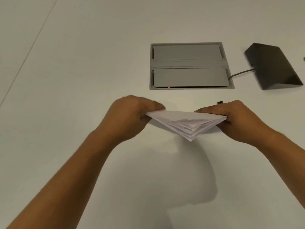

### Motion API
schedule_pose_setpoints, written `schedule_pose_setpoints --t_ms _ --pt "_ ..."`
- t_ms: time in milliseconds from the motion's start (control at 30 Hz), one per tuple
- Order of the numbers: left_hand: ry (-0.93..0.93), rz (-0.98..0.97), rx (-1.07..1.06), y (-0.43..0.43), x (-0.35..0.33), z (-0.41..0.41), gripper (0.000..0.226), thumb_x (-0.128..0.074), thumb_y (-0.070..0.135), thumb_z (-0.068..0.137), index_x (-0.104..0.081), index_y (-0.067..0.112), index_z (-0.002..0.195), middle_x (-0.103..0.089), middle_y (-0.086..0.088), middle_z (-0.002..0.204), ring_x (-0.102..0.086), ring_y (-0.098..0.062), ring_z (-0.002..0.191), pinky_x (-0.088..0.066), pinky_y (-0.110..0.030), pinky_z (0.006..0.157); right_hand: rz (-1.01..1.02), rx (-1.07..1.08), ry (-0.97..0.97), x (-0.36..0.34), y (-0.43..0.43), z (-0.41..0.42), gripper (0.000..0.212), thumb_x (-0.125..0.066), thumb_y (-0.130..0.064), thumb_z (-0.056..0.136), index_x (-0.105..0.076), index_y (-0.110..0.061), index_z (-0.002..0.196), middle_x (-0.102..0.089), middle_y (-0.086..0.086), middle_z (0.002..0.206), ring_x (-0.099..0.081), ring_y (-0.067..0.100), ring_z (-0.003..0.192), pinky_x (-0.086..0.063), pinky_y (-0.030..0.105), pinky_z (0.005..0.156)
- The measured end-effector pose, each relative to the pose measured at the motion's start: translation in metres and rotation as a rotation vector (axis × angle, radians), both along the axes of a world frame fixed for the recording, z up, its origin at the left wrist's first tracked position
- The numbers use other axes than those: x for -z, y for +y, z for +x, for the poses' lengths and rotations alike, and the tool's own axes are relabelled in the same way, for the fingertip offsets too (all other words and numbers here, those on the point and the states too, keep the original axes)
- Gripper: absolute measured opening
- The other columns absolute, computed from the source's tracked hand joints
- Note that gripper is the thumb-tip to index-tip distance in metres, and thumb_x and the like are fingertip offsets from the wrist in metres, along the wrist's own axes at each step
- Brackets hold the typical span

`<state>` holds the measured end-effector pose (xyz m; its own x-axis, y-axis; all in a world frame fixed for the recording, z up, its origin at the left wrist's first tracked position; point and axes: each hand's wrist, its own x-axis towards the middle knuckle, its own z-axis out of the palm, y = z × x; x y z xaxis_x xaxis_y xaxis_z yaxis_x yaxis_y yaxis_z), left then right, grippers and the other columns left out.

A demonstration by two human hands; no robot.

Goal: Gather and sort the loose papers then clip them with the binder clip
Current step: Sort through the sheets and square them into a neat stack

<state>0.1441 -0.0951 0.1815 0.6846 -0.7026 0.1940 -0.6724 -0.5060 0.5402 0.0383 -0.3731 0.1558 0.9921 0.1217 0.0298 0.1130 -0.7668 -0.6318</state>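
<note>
Papers [184, 124]: white stack, sheets fanned at the near corner, held above a smooth pale table [82, 63]. Left hand [130, 118] and right hand [237, 119] pinch opposite ends, fingers closed on the stack.

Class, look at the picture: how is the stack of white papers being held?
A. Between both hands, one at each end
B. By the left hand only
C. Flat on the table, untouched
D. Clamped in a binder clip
A: the left hand and the right hand each grip one end of the stack of papers, above the table.
</note>
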Motion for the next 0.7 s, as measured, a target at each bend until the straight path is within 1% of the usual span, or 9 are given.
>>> schedule_pose_setpoints --t_ms 67,133,167,233,300,400,467,533,700 --pt "-0.090 -0.224 -0.076 0.011 -0.003 0.008 0.046 -0.069 0.023 0.084 -0.064 0.012 0.129 -0.066 -0.002 0.131 -0.060 -0.022 0.125 -0.048 -0.048 0.102 0.137 0.084 0.014 0.002 0.003 -0.003 0.016 -0.061 -0.029 0.091 -0.075 -0.022 0.095 -0.076 -0.004 0.088 -0.066 0.001 0.074 -0.050 0.015 0.069" --pt "-0.168 -0.413 -0.235 0.016 0.001 0.011 0.074 -0.076 0.029 0.083 -0.044 -0.001 0.142 -0.046 -0.011 0.148 -0.042 -0.026 0.141 -0.036 -0.049 0.114 0.286 0.251 0.043 0.005 0.007 -0.007 0.044 -0.062 -0.044 0.085 -0.071 0.000 0.084 -0.072 0.018 0.080 -0.065 0.018 0.067 -0.051 0.026 0.062" --pt "-0.124 -0.490 -0.331 0.015 0.005 0.011 0.087 -0.077 0.036 0.082 -0.033 -0.002 0.147 -0.037 -0.012 0.154 -0.035 -0.024 0.145 -0.032 -0.049 0.116 0.381 0.326 0.071 0.006 0.010 -0.010 0.037 -0.064 -0.039 0.081 -0.072 -0.004 0.085 -0.074 0.013 0.081 -0.067 0.018 0.071 -0.054 0.031 0.064" --pt "0.149 -0.624 -0.441 0.005 0.014 0.006 0.104 -0.076 0.054 0.076 -0.023 0.009 0.153 -0.028 -0.006 0.161 -0.032 -0.019 0.146 -0.032 -0.046 0.117 0.576 0.371 0.095 0.007 0.018 -0.015 0.018 -0.067 -0.029 0.079 -0.071 -0.022 0.095 -0.077 -0.007 0.091 -0.071 0.006 0.084 -0.058 0.024 0.067" --pt "0.553 -0.799 -0.375 -0.006 0.019 0.001 0.102 -0.079 0.057 0.070 -0.033 0.013 0.149 -0.043 -0.007 0.153 -0.050 -0.024 0.136 -0.046 -0.048 0.106 0.744 0.390 0.105 0.010 0.026 -0.017 0.025 -0.067 -0.023 0.080 -0.067 -0.028 0.105 -0.074 -0.012 0.104 -0.071 0.007 0.094 -0.058 0.022 0.074" --pt "0.879 -0.808 -0.299 -0.020 0.027 -0.014 0.059 -0.080 0.037 0.074 -0.062 0.009 0.123 -0.073 -0.009 0.118 -0.072 -0.028 0.105 -0.059 -0.044 0.083 0.825 0.433 0.101 0.018 0.035 -0.019 0.024 -0.068 -0.023 0.080 -0.069 -0.027 0.104 -0.075 -0.009 0.105 -0.072 0.012 0.096 -0.058 0.026 0.077" --pt "0.873 -0.773 -0.348 -0.025 0.034 -0.024 0.031 -0.076 0.022 0.079 -0.071 0.014 0.108 -0.078 -0.004 0.105 -0.075 -0.026 0.096 -0.060 -0.045 0.079 0.819 0.475 0.098 0.025 0.037 -0.020 0.023 -0.069 -0.027 0.079 -0.069 -0.029 0.102 -0.076 -0.013 0.102 -0.072 0.011 0.096 -0.058 0.025 0.079" --pt "0.813 -0.787 -0.367 -0.026 0.040 -0.029 0.022 -0.073 0.012 0.081 -0.076 0.026 0.098 -0.078 0.003 0.100 -0.075 -0.022 0.094 -0.061 -0.045 0.079 0.800 0.491 0.083 0.030 0.036 -0.023 0.023 -0.070 -0.029 0.078 -0.069 -0.034 0.100 -0.075 -0.020 0.100 -0.071 0.006 0.096 -0.058 0.022 0.079" --pt "0.682 -0.745 -0.280 -0.029 0.047 -0.039 0.053 -0.075 0.001 0.082 -0.073 0.053 0.092 -0.074 0.024 0.092 -0.070 -0.001 0.091 -0.058 -0.022 0.074 0.766 0.437 -0.022 0.032 0.036 -0.025 0.039 -0.073 -0.017 0.079 -0.062 -0.036 0.112 -0.072 -0.017 0.108 -0.066 0.005 0.104 -0.055 0.018 0.078"
